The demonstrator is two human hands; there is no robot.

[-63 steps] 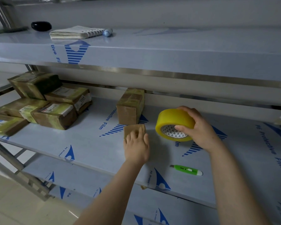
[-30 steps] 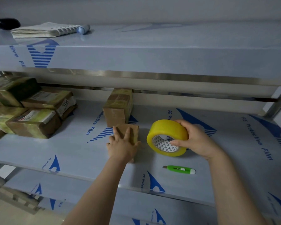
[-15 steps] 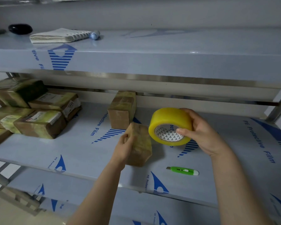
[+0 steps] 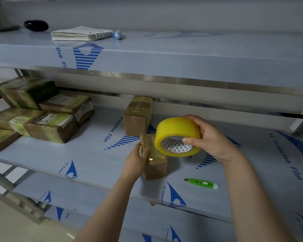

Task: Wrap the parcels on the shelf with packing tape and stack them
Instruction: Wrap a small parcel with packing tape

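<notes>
Left hand [image 4: 136, 161] gripping small brown parcel [image 4: 154, 159] on shelf [image 4: 87, 154]; right hand [image 4: 212, 138] grasping yellow tape roll [image 4: 177, 131] touching parcel's top.

Both bare forearms reach up and away from the near edge. The left hand [image 4: 136, 159] is turned on its side, thumb on top and fingers curled round the left face of a parcel [image 4: 154, 159], gripping it. The right hand [image 4: 212, 138], higher and farther right, grips a tape roll [image 4: 177, 130], thumb inside its core, fingers over its far rim.
</notes>
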